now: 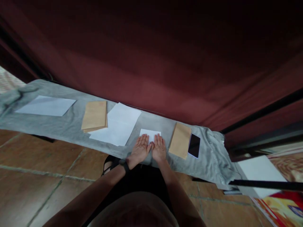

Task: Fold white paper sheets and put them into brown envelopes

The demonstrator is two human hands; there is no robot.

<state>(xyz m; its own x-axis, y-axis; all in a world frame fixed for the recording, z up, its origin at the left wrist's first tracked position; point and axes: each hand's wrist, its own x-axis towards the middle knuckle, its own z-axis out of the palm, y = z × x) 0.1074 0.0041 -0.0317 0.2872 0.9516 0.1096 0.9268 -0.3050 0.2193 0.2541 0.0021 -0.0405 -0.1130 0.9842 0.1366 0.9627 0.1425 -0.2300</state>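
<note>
A small folded-looking white paper (151,131) lies on the grey cloth in front of me. My left hand (141,148) rests flat on its left part, fingers stretched out, with a dark band on the wrist. On the right part my right hand (159,148) is laid flat too, its fingers straight. The two thumbs almost meet. Both palms cover the near part of the paper. Left of my hands are larger white sheets (118,126), partly under a stack of brown envelopes (95,115). To the right lies another brown envelope (180,140).
A dark-screened phone (194,146) touches the right envelope's side. Another white sheet (47,105) is at the far left of the narrow cloth-covered table (146,118). A dark red curtain (142,75) hangs along the back edge. A white board-like item (261,171) stands low at right.
</note>
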